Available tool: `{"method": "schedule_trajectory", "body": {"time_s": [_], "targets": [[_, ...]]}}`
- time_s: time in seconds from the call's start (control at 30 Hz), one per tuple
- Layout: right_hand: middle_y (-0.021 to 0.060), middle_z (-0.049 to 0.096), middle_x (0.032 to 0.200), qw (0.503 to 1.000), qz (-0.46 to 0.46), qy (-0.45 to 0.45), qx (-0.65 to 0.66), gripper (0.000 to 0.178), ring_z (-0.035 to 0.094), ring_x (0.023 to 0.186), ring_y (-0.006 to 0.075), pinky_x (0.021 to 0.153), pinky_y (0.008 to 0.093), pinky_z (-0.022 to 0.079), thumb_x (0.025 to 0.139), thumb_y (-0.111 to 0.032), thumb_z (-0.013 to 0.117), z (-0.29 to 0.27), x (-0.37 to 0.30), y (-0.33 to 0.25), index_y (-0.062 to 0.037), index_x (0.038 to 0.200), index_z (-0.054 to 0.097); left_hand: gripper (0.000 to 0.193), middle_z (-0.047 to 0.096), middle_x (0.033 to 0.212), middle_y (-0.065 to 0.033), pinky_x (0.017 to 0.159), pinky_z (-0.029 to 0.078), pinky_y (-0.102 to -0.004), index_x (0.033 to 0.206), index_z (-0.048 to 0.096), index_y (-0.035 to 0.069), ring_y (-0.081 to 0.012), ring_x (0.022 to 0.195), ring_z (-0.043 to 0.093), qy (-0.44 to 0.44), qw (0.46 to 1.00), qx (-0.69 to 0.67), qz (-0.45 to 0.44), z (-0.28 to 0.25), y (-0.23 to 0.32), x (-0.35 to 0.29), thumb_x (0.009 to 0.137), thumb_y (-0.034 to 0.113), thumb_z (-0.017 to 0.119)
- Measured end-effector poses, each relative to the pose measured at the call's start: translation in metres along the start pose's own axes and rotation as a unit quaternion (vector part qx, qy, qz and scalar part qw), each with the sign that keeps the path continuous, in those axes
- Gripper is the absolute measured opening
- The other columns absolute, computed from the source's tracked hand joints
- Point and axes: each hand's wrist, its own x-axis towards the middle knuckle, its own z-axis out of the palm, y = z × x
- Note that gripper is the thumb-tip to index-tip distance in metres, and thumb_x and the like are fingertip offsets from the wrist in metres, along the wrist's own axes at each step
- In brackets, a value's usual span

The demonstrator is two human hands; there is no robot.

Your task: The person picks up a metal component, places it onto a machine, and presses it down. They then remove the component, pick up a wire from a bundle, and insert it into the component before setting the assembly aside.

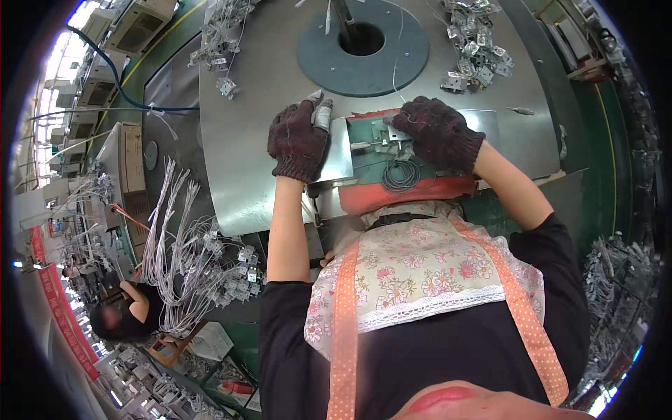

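Note:
Both my hands wear dark knitted gloves. My left hand point(301, 136) rests on the steel tabletop beside a bright metal plate point(340, 150). Its fingers are curled together, and pale tape wraps some fingertips; anything between them is hidden. My right hand point(439, 134) closes its fingertips on a small silver metal bracket point(395, 145) over the green recess in the table's near edge. Below the bracket lies a coil of thin dark grey cable point(401, 175). A thin pale wire point(396, 73) runs up from near my right fingers.
A round grey disc point(315, 52) with a dark central hole and a post sits at the table's middle. Metal parts with wires are heaped at far right point(477, 49) and far left point(222, 35). Red padding point(420, 192) lines the near edge. Another person point(129, 311) sits at lower left.

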Motion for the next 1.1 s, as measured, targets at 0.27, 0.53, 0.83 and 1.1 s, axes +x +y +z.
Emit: {"method": "schedule_trajectory", "body": {"time_s": [0.27, 0.53, 0.83, 1.1], "targets": [[0.0148, 0.065, 0.103, 0.997, -0.015, -0.052, -0.055, 0.044, 0.063, 0.099, 0.0327, 0.083, 0.047, 0.052, 0.072, -0.015, 0.073, 0.001, 0.021, -0.017, -0.0098, 0.116, 0.065, 0.031, 0.074, 0.097, -0.014, 0.085, 0.053, -0.0475, 0.117, 0.076, 0.014, -0.0341, 0.092, 0.068, 0.015, 0.998, -0.033, 0.051, -0.002, -0.007, 0.002, 0.096, 0.035, 0.066], [0.0155, 0.065, 0.104, 0.988, 0.082, -0.057, -0.119, 0.043, 0.062, 0.101, 0.0337, 0.089, 0.0471, 0.05, 0.079, -0.015, 0.068, 0.018, 0.009, -0.033, -0.0093, 0.122, 0.065, 0.037, 0.072, 0.104, -0.0137, 0.1, 0.045, -0.0499, 0.12, 0.071, 0.012, -0.0356, 0.102, 0.065, 0.09, 0.987, -0.033, 0.127, 0.005, -0.006, 0.002, 0.092, 0.036, 0.067], [0.0234, 0.063, 0.112, 0.984, 0.177, -0.011, 0.033, 0.067, 0.06, 0.106, 0.0407, 0.093, 0.0511, 0.049, 0.069, -0.022, 0.079, 0.024, 0.004, -0.053, -0.0016, 0.129, 0.056, 0.043, 0.072, 0.112, -0.0163, 0.111, 0.042, -0.0485, 0.116, 0.07, 0.007, -0.0336, 0.113, 0.065, -0.037, 0.939, -0.059, 0.337, 0.03, 0.046, -0.009, 0.089, 0.041, 0.066], [0.0218, 0.061, 0.122, 0.977, 0.183, -0.033, 0.106, 0.098, 0.059, 0.112, 0.0403, 0.094, 0.0485, 0.051, 0.072, -0.01, 0.075, 0.012, -0.001, -0.041, -0.0044, 0.158, 0.029, 0.035, 0.073, 0.118, -0.0121, 0.118, 0.036, -0.0438, 0.119, 0.07, 0.009, -0.0288, 0.119, 0.065, -0.162, 0.937, 0.037, 0.308, 0.05, 0.075, -0.022, 0.089, 0.022, 0.057]]}}
